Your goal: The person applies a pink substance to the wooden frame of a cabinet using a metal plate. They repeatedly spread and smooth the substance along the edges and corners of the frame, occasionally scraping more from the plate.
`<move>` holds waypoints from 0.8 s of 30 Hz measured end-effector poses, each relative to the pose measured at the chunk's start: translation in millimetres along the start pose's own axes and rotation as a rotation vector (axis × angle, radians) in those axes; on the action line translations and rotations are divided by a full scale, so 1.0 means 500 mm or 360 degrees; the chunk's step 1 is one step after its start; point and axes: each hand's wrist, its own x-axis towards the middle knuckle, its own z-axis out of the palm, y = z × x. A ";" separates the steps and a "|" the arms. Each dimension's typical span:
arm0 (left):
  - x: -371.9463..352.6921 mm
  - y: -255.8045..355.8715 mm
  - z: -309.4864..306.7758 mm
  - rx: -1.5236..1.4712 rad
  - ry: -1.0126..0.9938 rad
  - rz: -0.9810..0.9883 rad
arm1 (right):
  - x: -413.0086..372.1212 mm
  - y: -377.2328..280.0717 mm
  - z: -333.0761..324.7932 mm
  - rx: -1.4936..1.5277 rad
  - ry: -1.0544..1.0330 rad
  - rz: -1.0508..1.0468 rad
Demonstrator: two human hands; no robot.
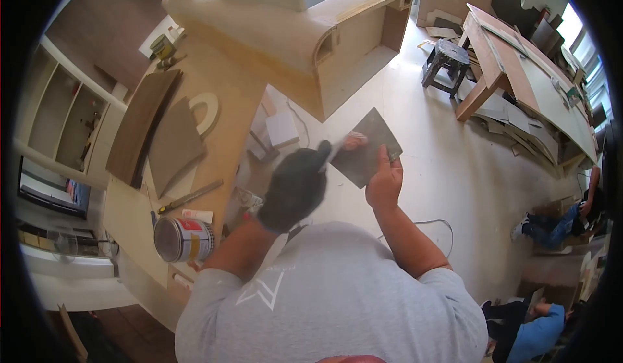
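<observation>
My left hand (293, 187), in a dark work glove, is closed around a scraper (337, 147) whose pale blade is blurred. The blade reaches to the near-left edge of a square grey board (370, 162). A smear of pinkish putty (355, 141) lies on that board. Bare, my right hand (385, 184) grips the board by its lower right side, thumb on the top face and the other fingers hidden beneath. Both hands are in front of my chest, above the pale floor.
At my left, a workbench (227, 103) carries a paint tin (183, 239), a utility knife (191, 195) and curved brown panels (144, 129). A large curved wooden form (311, 32) stands ahead. To the right are a stool (446, 64), a wooden table (519, 71) and two other people (535, 330).
</observation>
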 end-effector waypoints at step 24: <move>0.030 0.029 0.039 -0.0132 -0.0179 0.0087 | -0.023 -0.010 -0.019 -0.0515 -0.0201 -0.0380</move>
